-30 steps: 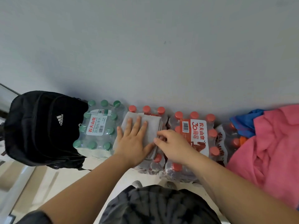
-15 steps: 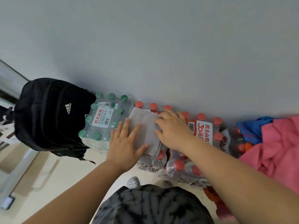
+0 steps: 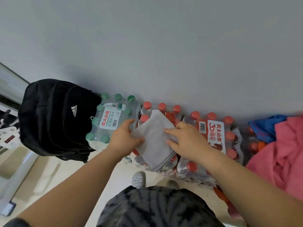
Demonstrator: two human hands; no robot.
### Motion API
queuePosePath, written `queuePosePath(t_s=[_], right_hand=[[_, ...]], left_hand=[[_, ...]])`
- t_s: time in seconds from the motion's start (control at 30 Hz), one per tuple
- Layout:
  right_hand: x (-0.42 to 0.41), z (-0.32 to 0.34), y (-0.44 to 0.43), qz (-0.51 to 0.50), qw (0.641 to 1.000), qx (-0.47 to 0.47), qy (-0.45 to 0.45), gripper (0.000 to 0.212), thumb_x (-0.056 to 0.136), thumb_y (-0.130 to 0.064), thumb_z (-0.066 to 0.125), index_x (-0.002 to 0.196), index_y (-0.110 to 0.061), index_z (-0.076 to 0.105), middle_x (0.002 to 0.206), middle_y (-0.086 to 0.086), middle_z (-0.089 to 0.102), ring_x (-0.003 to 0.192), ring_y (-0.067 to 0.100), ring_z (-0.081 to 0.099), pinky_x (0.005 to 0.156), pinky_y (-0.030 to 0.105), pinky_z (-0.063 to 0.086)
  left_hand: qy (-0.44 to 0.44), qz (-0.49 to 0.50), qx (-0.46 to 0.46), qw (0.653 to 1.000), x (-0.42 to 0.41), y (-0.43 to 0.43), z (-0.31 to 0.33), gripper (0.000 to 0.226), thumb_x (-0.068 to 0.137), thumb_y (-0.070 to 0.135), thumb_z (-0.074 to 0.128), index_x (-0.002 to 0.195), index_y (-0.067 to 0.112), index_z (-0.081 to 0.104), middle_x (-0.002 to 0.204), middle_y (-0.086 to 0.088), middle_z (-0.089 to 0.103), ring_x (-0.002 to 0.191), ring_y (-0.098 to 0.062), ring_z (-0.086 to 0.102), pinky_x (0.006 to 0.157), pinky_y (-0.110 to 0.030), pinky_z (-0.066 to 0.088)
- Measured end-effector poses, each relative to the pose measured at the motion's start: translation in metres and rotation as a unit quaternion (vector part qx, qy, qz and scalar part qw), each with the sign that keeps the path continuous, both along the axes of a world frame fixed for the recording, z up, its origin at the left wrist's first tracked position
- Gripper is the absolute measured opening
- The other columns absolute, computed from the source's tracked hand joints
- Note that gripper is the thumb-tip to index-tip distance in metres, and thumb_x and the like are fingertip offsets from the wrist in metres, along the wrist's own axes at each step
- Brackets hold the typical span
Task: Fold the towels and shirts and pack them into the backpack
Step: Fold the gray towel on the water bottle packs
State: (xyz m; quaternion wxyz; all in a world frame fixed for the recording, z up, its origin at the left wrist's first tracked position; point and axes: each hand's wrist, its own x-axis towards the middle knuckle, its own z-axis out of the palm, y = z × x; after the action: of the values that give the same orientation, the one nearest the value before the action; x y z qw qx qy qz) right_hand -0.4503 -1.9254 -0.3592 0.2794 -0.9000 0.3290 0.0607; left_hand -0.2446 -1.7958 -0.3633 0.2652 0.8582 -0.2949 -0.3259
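A folded grey towel [image 3: 154, 141] lies on a pack of red-capped bottles [image 3: 164, 112], tilted with one corner toward me. My left hand [image 3: 124, 138] grips its left edge, thumb on top and fingers curled under. My right hand [image 3: 186, 138] holds the right edge, fingers spread on the cloth. The black backpack [image 3: 54, 117] stands to the left against the wall, its front zips look shut. A pink garment [image 3: 278, 153] and a blue one [image 3: 265, 126] lie heaped at the right.
A pack of green-capped water bottles [image 3: 111, 118] sits between the backpack and the towel. Another red-capped pack [image 3: 213, 131] stands to the right. A grey wall rises behind everything. My feet in white shoes [image 3: 138, 179] stand on a pale floor.
Both hands left the towel's top and took its two side edges. The towel has turned and lifted slightly toward me. My view shifted left and closer.
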Motion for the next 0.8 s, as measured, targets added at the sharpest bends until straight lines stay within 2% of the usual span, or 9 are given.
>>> queuePosePath(t_s=[0.13, 0.23, 0.3, 0.4, 0.5, 0.57, 0.63, 0.73, 0.8], right_hand=[[-0.014, 0.022, 0.012, 0.0, 0.993, 0.112, 0.036, 0.043, 0.097, -0.05, 0.055, 0.138, -0.039, 0.058, 0.121, -0.012, 0.059, 0.111, 0.011, 0.057, 0.096, 0.027, 0.046], [-0.004, 0.028, 0.009, -0.012, 0.998, 0.039, 0.045, 0.038, 0.096, -0.052, 0.055, 0.13, -0.036, 0.065, 0.108, -0.012, 0.054, 0.103, 0.012, 0.054, 0.09, 0.031, 0.048], [0.009, 0.026, 0.004, -0.046, 0.999, -0.027, 0.012, 0.042, 0.092, -0.052, 0.061, 0.13, -0.033, 0.064, 0.114, -0.007, 0.053, 0.111, 0.017, 0.051, 0.096, 0.038, 0.047], [0.031, 0.021, -0.008, -0.031, 0.998, -0.048, -0.015, 0.084, 0.08, -0.053, 0.074, 0.152, -0.029, 0.039, 0.143, -0.002, 0.044, 0.131, 0.021, 0.04, 0.111, 0.039, 0.037], [0.044, 0.013, -0.019, 0.026, 0.997, -0.035, 0.062, 0.113, 0.072, -0.059, 0.079, 0.16, -0.024, 0.018, 0.158, 0.0, 0.031, 0.143, 0.024, 0.028, 0.118, 0.042, 0.029], [0.045, 0.007, -0.023, 0.039, 0.994, -0.037, 0.094, 0.117, 0.069, -0.064, 0.079, 0.16, -0.024, 0.018, 0.156, 0.0, 0.032, 0.142, 0.024, 0.028, 0.118, 0.042, 0.029], [0.045, 0.004, -0.027, 0.046, 0.992, -0.051, 0.104, 0.114, 0.067, -0.068, 0.078, 0.158, -0.027, 0.023, 0.15, 0.0, 0.037, 0.137, 0.023, 0.031, 0.115, 0.043, 0.031], [0.05, 0.005, -0.028, 0.068, 0.989, -0.069, 0.11, 0.098, 0.064, -0.068, 0.078, 0.147, -0.034, 0.041, 0.138, -0.004, 0.05, 0.127, 0.021, 0.042, 0.108, 0.044, 0.037], [0.055, 0.006, -0.03, 0.077, 0.989, -0.077, 0.099, 0.083, 0.062, -0.067, 0.08, 0.133, -0.036, 0.052, 0.126, -0.007, 0.058, 0.116, 0.019, 0.049, 0.101, 0.041, 0.041]], left_hand=[[0.0, -0.063, -0.036, 0.997, 0.019, -0.017, 0.007, 0.072, 0.073, 0.016, 0.079, 0.135, 0.041, 0.05, 0.095, 0.012, 0.06, 0.09, -0.015, 0.062, 0.075, -0.031, 0.052], [-0.013, -0.119, -0.039, 0.992, 0.035, -0.037, 0.01, 0.068, 0.073, 0.015, 0.077, 0.131, 0.04, 0.054, 0.096, 0.011, 0.064, 0.089, -0.014, 0.064, 0.081, -0.034, 0.056], [-0.025, -0.177, -0.023, 0.984, 0.042, -0.048, 0.015, 0.065, 0.074, 0.017, 0.079, 0.132, 0.035, 0.055, 0.097, 0.012, 0.063, 0.093, -0.015, 0.065, 0.085, -0.032, 0.054], [-0.059, -0.296, 0.02, 0.953, 0.045, -0.057, 0.02, 0.084, 0.063, 0.039, 0.088, 0.138, 0.032, 0.051, 0.117, 0.008, 0.06, 0.109, -0.017, 0.06, 0.096, -0.033, 0.049], [-0.206, -0.414, 0.101, 0.881, 0.044, -0.057, 0.015, 0.111, 0.052, 0.066, 0.082, 0.147, 0.034, 0.036, 0.138, 0.001, 0.048, 0.124, -0.026, 0.049, 0.105, -0.041, 0.042], [-0.23, -0.427, 0.112, 0.867, 0.042, -0.057, 0.012, 0.11, 0.053, 0.067, 0.081, 0.147, 0.035, 0.033, 0.138, 0.001, 0.049, 0.123, -0.028, 0.048, 0.102, -0.042, 0.043], [-0.221, -0.419, 0.101, 0.875, 0.042, -0.059, 0.011, 0.098, 0.052, 0.064, 0.082, 0.137, 0.036, 0.042, 0.126, 0.003, 0.058, 0.112, -0.025, 0.054, 0.093, -0.039, 0.048], [-0.188, -0.412, 0.096, 0.886, 0.042, -0.065, 0.012, 0.078, 0.053, 0.057, 0.084, 0.12, 0.034, 0.052, 0.109, 0.007, 0.067, 0.097, -0.021, 0.061, 0.08, -0.036, 0.052], [-0.201, -0.423, 0.091, 0.879, 0.042, -0.071, 0.014, 0.066, 0.056, 0.054, 0.084, 0.113, 0.032, 0.056, 0.101, 0.006, 0.068, 0.091, -0.021, 0.062, 0.072, -0.033, 0.049]])
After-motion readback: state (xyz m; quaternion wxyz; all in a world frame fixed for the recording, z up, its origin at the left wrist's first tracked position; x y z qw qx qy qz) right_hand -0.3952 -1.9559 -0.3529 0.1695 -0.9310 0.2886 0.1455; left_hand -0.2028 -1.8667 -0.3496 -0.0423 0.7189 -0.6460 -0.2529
